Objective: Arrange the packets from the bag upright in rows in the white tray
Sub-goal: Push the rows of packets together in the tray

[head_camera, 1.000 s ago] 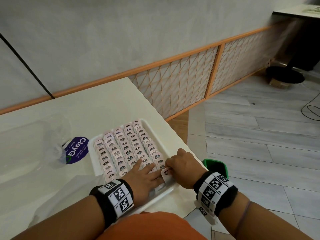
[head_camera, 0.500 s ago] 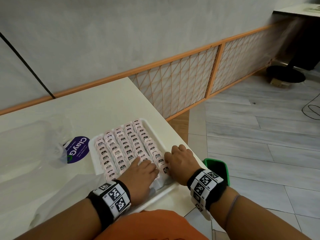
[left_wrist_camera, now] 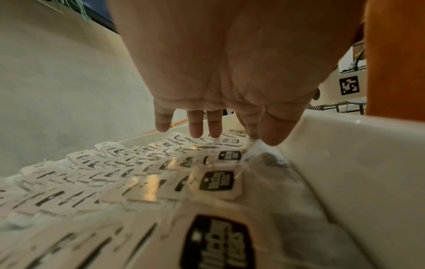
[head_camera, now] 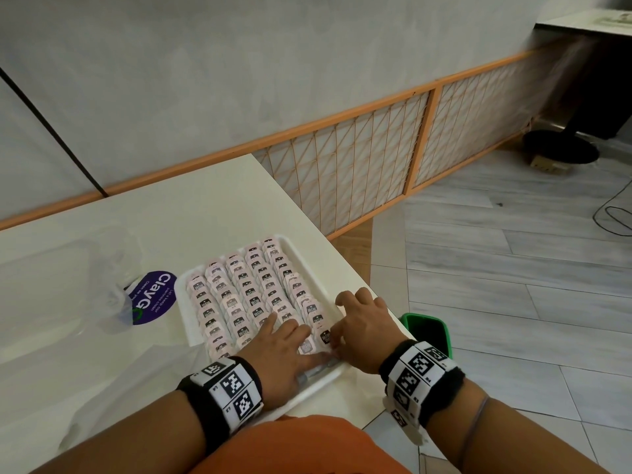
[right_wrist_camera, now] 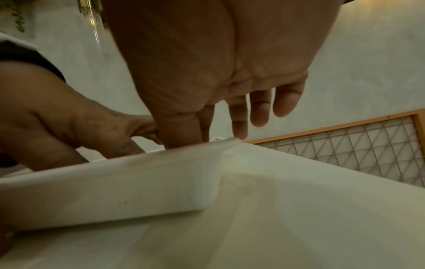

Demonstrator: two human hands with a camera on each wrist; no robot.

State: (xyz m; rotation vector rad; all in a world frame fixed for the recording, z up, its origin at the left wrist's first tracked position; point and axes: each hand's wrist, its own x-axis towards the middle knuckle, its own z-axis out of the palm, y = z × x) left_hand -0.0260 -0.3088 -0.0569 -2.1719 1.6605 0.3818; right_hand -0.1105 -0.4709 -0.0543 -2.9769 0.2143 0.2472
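A white tray (head_camera: 319, 280) sits near the table's right edge, filled with rows of small pink packets (head_camera: 246, 289) with dark labels. My left hand (head_camera: 290, 336) lies flat on the near packets with straight fingers; the left wrist view shows its fingertips (left_wrist_camera: 195, 131) over the packets (left_wrist_camera: 216, 180), beside the tray wall (left_wrist_camera: 345, 163). My right hand (head_camera: 355, 316) rests over the tray's near right rim, fingers relaxed and spread, thumb next to the last packet (head_camera: 325, 336). From the right wrist, its fingers (right_wrist_camera: 260, 116) hang straight at the tray wall (right_wrist_camera: 115, 185).
A crumpled clear plastic bag (head_camera: 102, 295) with a purple round label (head_camera: 154, 297) lies left of the tray. A green bin (head_camera: 427, 333) stands on the floor just past the table's right edge. An orange lattice fence (head_camera: 376, 155) runs along the wall.
The right hand let go of the packet it pinched at the tray's near right corner and slid forward along the rim. The left hand shifted a little deeper over the packets.
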